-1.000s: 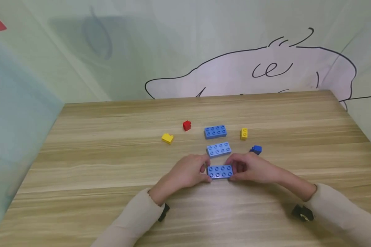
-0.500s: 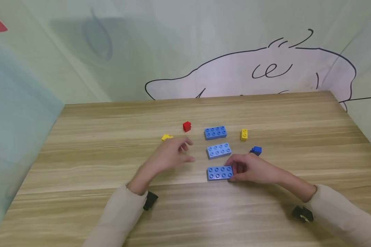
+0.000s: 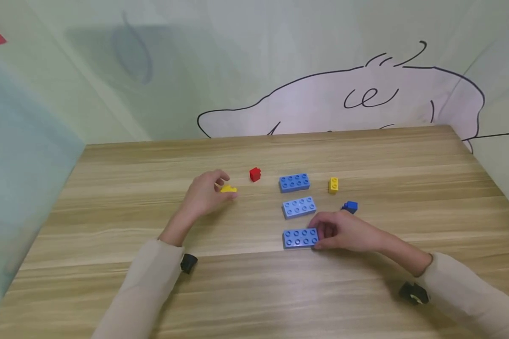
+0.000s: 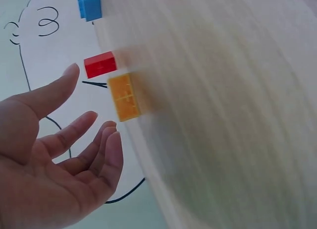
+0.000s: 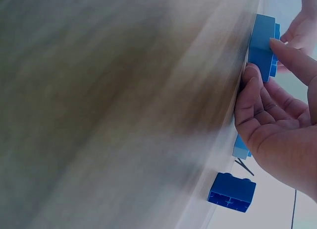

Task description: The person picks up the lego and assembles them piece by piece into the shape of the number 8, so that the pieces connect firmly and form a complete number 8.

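My left hand (image 3: 205, 193) reaches around a yellow brick (image 3: 228, 189), thumb and fingers apart. In the left wrist view the fingers stay clear of that yellow brick (image 4: 124, 97), with a red brick (image 4: 100, 64) just beyond it. My right hand (image 3: 343, 230) pinches the right end of the nearest blue eight-stud brick (image 3: 299, 238), which lies flat on the table. The right wrist view shows thumb and index finger against this blue brick (image 5: 262, 48). Behind it lie a light blue brick (image 3: 299, 207) and another blue brick (image 3: 294, 182), forming a column.
A small dark blue brick (image 3: 350, 206) lies on its side just beyond the right hand. Farther back is an upright two-stud yellow brick (image 3: 333, 185). The wooden table (image 3: 123, 174) ends at a wall sheet (image 3: 246, 61) printed with line drawings.
My left hand has let go of the nearest blue brick and moved left and away to the yellow brick. The right hand has kept its place on the blue brick.
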A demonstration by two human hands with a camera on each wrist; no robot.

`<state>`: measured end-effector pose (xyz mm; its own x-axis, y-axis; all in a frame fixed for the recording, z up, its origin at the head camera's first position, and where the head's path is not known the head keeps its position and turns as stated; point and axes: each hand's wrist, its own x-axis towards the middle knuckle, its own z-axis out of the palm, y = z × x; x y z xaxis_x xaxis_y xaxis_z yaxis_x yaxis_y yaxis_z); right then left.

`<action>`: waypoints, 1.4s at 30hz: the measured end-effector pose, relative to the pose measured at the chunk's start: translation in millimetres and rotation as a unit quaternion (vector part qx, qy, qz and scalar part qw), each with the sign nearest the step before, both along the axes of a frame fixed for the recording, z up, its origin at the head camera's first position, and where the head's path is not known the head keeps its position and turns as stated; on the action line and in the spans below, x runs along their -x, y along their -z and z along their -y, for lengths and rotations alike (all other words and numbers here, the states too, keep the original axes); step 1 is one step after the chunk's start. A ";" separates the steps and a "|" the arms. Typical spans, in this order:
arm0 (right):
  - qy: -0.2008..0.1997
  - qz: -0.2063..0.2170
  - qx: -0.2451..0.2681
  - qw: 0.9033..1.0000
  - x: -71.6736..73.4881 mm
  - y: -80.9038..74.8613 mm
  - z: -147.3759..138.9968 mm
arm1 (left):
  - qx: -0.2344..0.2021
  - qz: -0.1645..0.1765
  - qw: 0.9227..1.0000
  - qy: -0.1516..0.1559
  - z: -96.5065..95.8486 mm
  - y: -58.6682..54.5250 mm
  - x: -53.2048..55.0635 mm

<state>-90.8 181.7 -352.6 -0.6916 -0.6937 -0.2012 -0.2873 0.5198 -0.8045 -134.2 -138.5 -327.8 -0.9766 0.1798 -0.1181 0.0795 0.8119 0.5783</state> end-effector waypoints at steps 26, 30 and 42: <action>-0.007 0.004 0.010 1.000 2.4 3.7 -1.1 | 0.054 0.037 0.998 -0.015 1.8 15.4 12.4; -0.005 0.006 0.009 1.000 2.2 3.7 -1.3 | 0.044 0.036 0.998 -0.017 2.0 15.3 10.6; -0.007 -0.001 0.007 1.000 3.3 5.8 -1.2 | -0.072 0.040 0.997 -0.012 3.4 9.3 -1.8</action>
<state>-94.1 182.9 -358.4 -0.6826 -0.7059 -0.1889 -0.2966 0.5039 -0.8112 -132.4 -142.0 -337.1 -0.9692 0.1776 -0.1705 0.0104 0.7216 0.6922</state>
